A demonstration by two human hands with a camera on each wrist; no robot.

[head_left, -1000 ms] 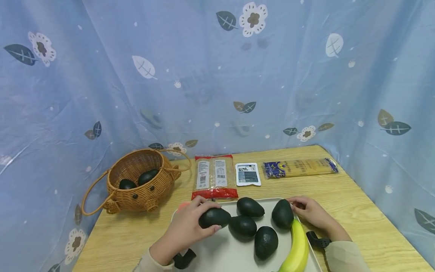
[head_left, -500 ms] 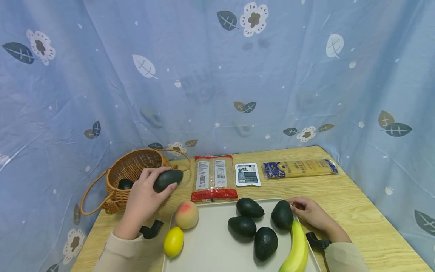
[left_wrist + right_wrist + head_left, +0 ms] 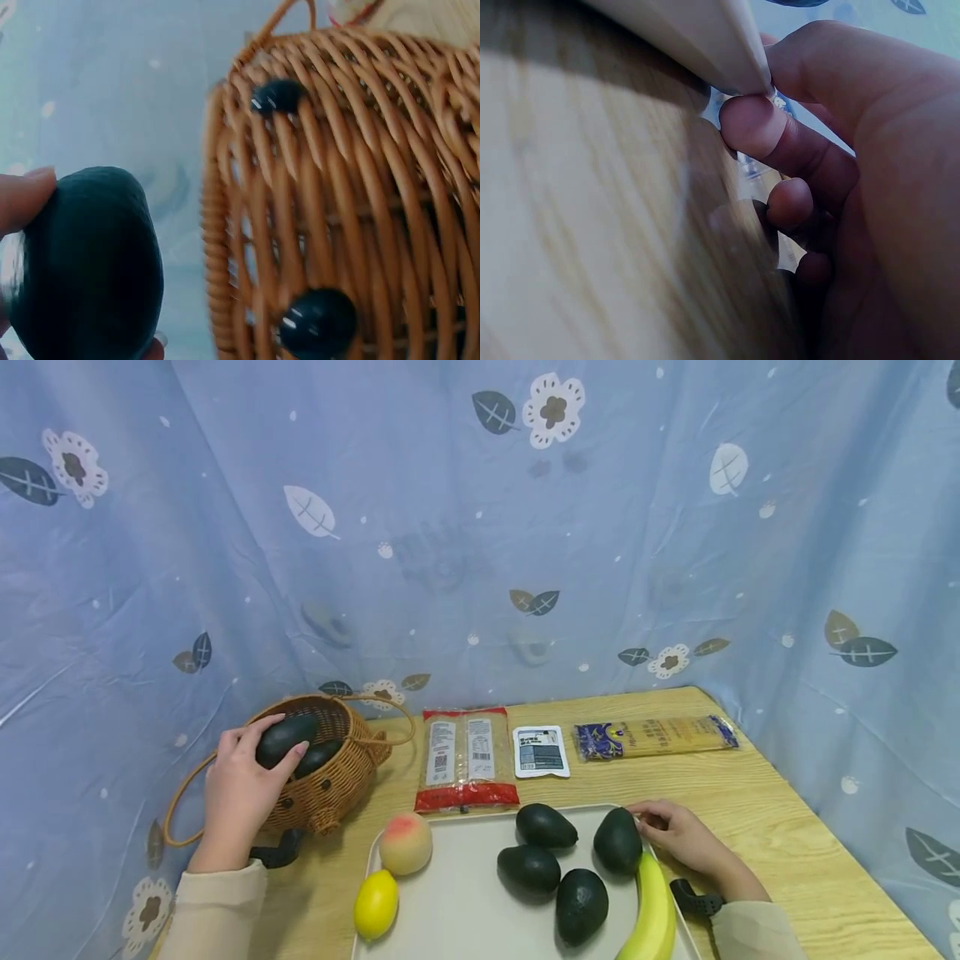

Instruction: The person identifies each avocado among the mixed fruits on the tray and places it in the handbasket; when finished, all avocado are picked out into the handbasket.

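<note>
My left hand grips a dark green avocado between thumb and fingers, over the opening of a wicker basket shaped like an animal's face. Another avocado shows inside the basket, partly covered by the held one. In the left wrist view the held avocado is beside the basket's rim. My right hand pinches the far right corner of a pale tray; in the right wrist view its thumb and curled fingers are at the tray's edge.
On the tray lie several avocados, a banana, a peach and a lemon. Behind it are a red-ended clear packet, a small white pouch and a noodle packet. A blue curtain hangs beyond the table.
My left hand has carried the avocado from the tray leftward to above the basket, uncovering the peach and lemon. My right hand has stayed at the tray corner.
</note>
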